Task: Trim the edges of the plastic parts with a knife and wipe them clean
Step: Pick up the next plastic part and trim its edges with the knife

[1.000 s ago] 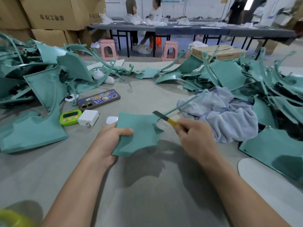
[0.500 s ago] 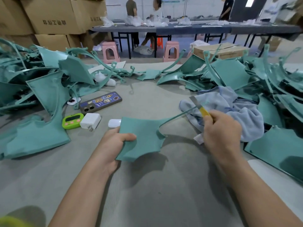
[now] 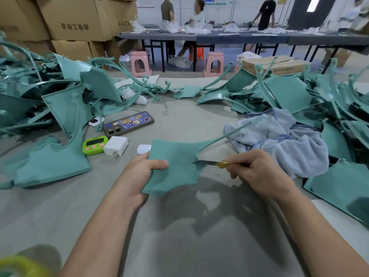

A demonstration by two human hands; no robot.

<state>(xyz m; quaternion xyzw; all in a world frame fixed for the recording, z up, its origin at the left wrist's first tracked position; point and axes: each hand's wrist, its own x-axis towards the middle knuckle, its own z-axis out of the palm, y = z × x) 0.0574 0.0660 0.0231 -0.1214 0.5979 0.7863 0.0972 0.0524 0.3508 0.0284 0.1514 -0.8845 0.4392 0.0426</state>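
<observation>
Plastic part (image 3: 175, 166), a flat teal panel with a thin arm running up and right toward the cloth (image 3: 283, 144), is held above the bench (image 3: 189, 236) by the left hand (image 3: 137, 176), pinched at its left edge. Its notched right edge lies just left of the right hand (image 3: 257, 172), which is closed around the knife (image 3: 211, 162), blade pointing left and touching that edge. Half a second earlier the knife was raised over the cloth, clear of the part.
</observation>
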